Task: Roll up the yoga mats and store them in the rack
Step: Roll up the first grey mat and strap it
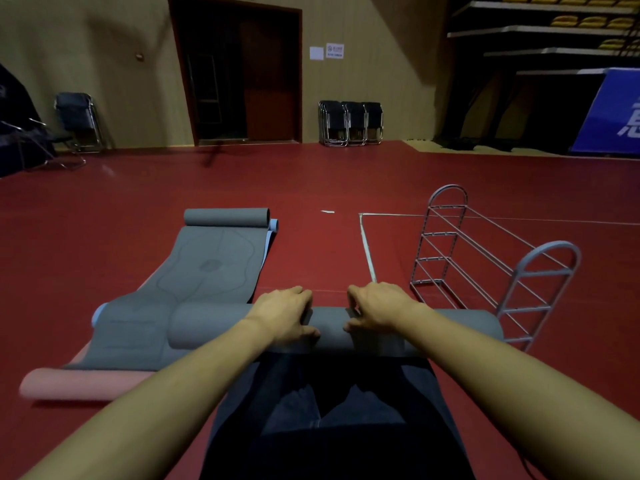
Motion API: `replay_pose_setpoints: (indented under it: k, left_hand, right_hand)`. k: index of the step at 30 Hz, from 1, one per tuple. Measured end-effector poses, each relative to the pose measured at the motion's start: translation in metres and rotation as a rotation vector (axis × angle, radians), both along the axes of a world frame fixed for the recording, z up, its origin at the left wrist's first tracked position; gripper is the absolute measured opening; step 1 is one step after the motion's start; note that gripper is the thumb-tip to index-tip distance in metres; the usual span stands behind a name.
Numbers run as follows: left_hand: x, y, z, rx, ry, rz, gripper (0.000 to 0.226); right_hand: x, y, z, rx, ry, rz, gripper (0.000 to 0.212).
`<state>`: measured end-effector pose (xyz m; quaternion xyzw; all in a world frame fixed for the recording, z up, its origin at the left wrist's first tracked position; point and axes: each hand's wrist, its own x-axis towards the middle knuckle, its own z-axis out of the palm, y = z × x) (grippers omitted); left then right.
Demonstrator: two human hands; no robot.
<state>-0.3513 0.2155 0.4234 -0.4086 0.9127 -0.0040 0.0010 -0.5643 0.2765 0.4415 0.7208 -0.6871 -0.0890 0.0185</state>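
Rolling in progress: we have both hands on a grey rolled mat [329, 329] lying crosswise on the red floor [311, 188], just ahead of our knees. Left hand [284, 315] and right hand [375, 306] sit side by side near the middle of the roll, fingers curled over its top and far side, thumbs on the near side. Each grip is closed around the roll, not spread wide.

The roll's left end overlaps a second grey mat [207, 265], which lies mostly flat with its far end curled up. A blue mat [273, 225] shows under that one's edges, and a pink mat [83, 382] lies partly rolled at near left. The wire rack [491, 268] stands to the right, just beside the roll's right end, with nothing visible on its shelves.

Our judgement on handling: the mat looks soft, light and springy, with a matte surface that should not slip. It will likely want to unroll if released. With hands this close together the ends may sag or telescope; we would shift them wider apart, nearer the ends, and keep the loose edge pinned before lifting toward the rack.
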Motion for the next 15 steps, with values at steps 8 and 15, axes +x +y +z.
replay_pose_setpoints:
  k: [8,15]
  left_hand:
    - [0.000,-0.007,-0.014,0.007,-0.021,0.009,0.065]
    - [-0.007,-0.017,-0.017,-0.030,0.011,0.014,0.073]
  right_hand:
    - [-0.005,-0.003,-0.012,-0.009,-0.112,-0.050,0.051]
    - [-0.005,-0.013,-0.015,-0.034,-0.051,-0.063,0.061]
